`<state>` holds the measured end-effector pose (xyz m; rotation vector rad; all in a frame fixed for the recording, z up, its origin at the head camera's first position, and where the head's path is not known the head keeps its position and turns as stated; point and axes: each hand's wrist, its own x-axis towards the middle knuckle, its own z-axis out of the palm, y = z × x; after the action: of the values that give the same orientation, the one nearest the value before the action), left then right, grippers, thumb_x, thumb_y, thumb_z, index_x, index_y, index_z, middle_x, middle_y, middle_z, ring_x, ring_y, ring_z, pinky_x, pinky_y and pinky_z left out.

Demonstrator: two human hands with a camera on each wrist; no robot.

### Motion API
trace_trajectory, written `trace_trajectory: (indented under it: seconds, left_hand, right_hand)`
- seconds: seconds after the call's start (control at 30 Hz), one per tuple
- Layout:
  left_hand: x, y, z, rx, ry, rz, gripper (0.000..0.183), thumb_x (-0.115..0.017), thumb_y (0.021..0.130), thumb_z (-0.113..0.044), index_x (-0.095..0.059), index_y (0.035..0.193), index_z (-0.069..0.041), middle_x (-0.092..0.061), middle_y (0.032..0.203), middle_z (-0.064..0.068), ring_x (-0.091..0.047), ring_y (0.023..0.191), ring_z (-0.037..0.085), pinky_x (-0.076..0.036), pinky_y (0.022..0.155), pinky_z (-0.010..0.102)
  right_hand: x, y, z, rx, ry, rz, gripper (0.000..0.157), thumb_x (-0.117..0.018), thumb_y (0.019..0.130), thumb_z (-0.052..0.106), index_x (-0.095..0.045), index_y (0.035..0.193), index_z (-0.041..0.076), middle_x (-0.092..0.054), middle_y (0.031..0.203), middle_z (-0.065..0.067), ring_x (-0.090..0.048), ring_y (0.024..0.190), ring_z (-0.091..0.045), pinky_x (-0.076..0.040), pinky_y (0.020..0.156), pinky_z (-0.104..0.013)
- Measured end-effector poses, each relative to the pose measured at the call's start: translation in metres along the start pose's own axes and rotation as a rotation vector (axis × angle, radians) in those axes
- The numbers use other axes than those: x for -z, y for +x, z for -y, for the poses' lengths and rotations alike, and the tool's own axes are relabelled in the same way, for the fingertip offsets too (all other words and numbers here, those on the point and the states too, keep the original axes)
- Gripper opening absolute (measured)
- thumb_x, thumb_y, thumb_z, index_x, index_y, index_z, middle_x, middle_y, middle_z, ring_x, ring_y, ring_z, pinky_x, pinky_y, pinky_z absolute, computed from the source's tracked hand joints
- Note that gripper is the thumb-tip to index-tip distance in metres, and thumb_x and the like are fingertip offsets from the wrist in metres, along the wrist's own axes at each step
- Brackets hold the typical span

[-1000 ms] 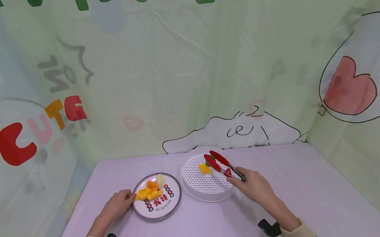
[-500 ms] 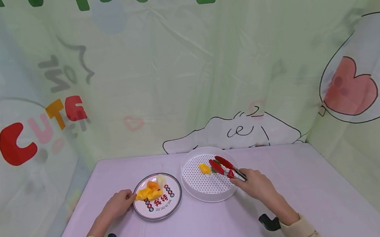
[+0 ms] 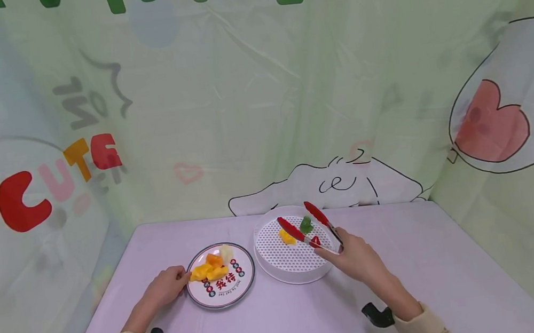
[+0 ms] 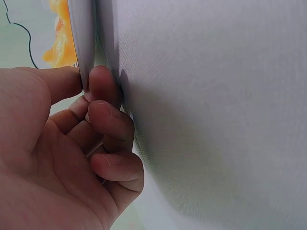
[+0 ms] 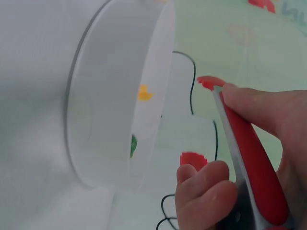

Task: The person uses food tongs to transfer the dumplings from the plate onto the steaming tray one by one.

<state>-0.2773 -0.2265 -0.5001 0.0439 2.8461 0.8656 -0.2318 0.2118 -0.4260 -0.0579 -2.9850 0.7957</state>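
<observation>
My left hand pinches the near-left rim of a round white plate printed with red and black characters. In the left wrist view thumb and fingertips hold the plate's edge. On the plate lie yellow pieces, an orange piece and a pale piece. My right hand holds red-tipped metal tongs over a white perforated basket, their tips spread apart. A green piece lies between the tong arms, and a yellow piece is partly under one arm.
A pale lilac cloth covers the table. Printed curtains hang behind it and on both sides. The basket's raised wall stands close to the table's back edge, just right of the plate.
The tongs have spread apart and come off the green piece, which has shifted to the right in the basket. The left hand and the plate stay put.
</observation>
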Motion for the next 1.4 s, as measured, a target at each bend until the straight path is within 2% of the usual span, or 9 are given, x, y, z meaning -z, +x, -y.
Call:
trace_trajectory:
  seconds: [0.13, 0.27, 0.37, 0.47, 0.57, 0.8, 0.97, 1.2, 1.4]
  left_hand:
    - [0.000, -0.001, -0.001, 0.003, 0.001, 0.002, 0.019, -0.058, 0.101, -0.022, -0.060, 0.090, -0.007, -0.055, 0.071, 0.004, -0.050, 0.066, 0.017, -0.041, 0.061, 0.028]
    - [-0.001, 0.000, 0.000, 0.011, 0.002, 0.008, 0.019, -0.058, 0.101, -0.022, -0.060, 0.089, -0.007, -0.056, 0.071, 0.004, -0.050, 0.066, 0.017, -0.041, 0.061, 0.028]
    - [-0.002, 0.002, 0.002, 0.018, 0.000, 0.007, 0.019, -0.058, 0.101, -0.022, -0.061, 0.090, -0.007, -0.056, 0.071, 0.004, -0.050, 0.066, 0.017, -0.041, 0.061, 0.027]
    - [-0.002, 0.004, 0.003, 0.023, 0.000, 0.007, 0.018, -0.058, 0.102, -0.023, -0.062, 0.092, -0.007, -0.056, 0.072, 0.004, -0.050, 0.067, 0.017, -0.042, 0.061, 0.027]
    - [0.000, 0.003, 0.002, 0.018, -0.005, 0.011, 0.019, -0.058, 0.101, -0.023, -0.061, 0.092, -0.007, -0.056, 0.072, 0.004, -0.050, 0.067, 0.017, -0.042, 0.061, 0.028]
    - [0.003, -0.001, -0.003, 0.011, -0.016, 0.011, 0.019, -0.058, 0.101, -0.022, -0.060, 0.089, -0.007, -0.056, 0.071, 0.004, -0.050, 0.066, 0.017, -0.041, 0.062, 0.028]
    - [0.003, -0.001, -0.006, 0.021, -0.020, 0.011, 0.019, -0.058, 0.101, -0.022, -0.061, 0.089, -0.007, -0.056, 0.071, 0.004, -0.050, 0.066, 0.017, -0.040, 0.062, 0.027]
    - [0.003, -0.002, -0.006, 0.021, -0.019, 0.019, 0.019, -0.058, 0.101, -0.022, -0.061, 0.090, -0.007, -0.056, 0.071, 0.004, -0.050, 0.066, 0.018, -0.041, 0.062, 0.028]
    - [0.002, 0.000, -0.002, 0.027, -0.007, 0.021, 0.019, -0.057, 0.101, -0.022, -0.060, 0.089, -0.007, -0.056, 0.071, 0.004, -0.050, 0.066, 0.017, -0.041, 0.062, 0.028]
  right_hand:
    - [-0.006, -0.006, 0.015, 0.034, -0.001, -0.009, 0.098, -0.073, 0.081, 0.061, -0.040, 0.145, -0.006, -0.062, 0.128, -0.025, -0.065, 0.101, -0.032, -0.059, 0.073, -0.041]
    - [-0.012, -0.011, 0.035, 0.049, -0.009, 0.006, 0.101, -0.075, 0.079, 0.062, -0.040, 0.147, -0.005, -0.058, 0.138, -0.023, -0.063, 0.115, -0.034, -0.058, 0.086, -0.047]
    - [-0.018, -0.011, 0.050, 0.068, -0.022, 0.009, 0.099, -0.076, 0.079, 0.061, -0.042, 0.147, -0.002, -0.060, 0.136, -0.020, -0.064, 0.110, -0.030, -0.058, 0.086, -0.045]
    - [-0.025, -0.008, 0.063, 0.097, -0.035, 0.015, 0.094, -0.077, 0.079, 0.059, -0.047, 0.145, 0.000, -0.068, 0.117, -0.014, -0.063, 0.091, -0.021, -0.057, 0.071, -0.036]
    - [-0.034, -0.004, 0.076, 0.122, -0.044, 0.029, 0.088, -0.078, 0.078, 0.057, -0.051, 0.142, 0.002, -0.068, 0.103, -0.009, -0.057, 0.079, -0.017, -0.051, 0.061, -0.030]
    - [-0.056, 0.007, 0.098, 0.164, -0.136, 0.060, 0.080, -0.078, 0.079, 0.055, -0.056, 0.139, 0.007, -0.069, 0.123, -0.014, -0.064, 0.087, -0.023, -0.056, 0.065, -0.035]
    - [-0.068, 0.010, 0.107, 0.155, -0.155, 0.104, 0.080, -0.079, 0.078, 0.055, -0.056, 0.139, 0.008, -0.067, 0.126, -0.015, -0.063, 0.088, -0.026, -0.056, 0.065, -0.036]
    - [-0.080, 0.009, 0.111, 0.170, -0.198, 0.138, 0.076, -0.080, 0.078, 0.053, -0.059, 0.135, 0.008, -0.069, 0.117, -0.014, -0.063, 0.091, -0.029, -0.056, 0.074, -0.042]
    - [-0.087, 0.008, 0.114, 0.212, -0.236, 0.143, 0.063, -0.080, 0.080, 0.049, -0.064, 0.127, 0.010, -0.069, 0.095, -0.006, -0.056, 0.071, -0.020, -0.047, 0.058, -0.030]
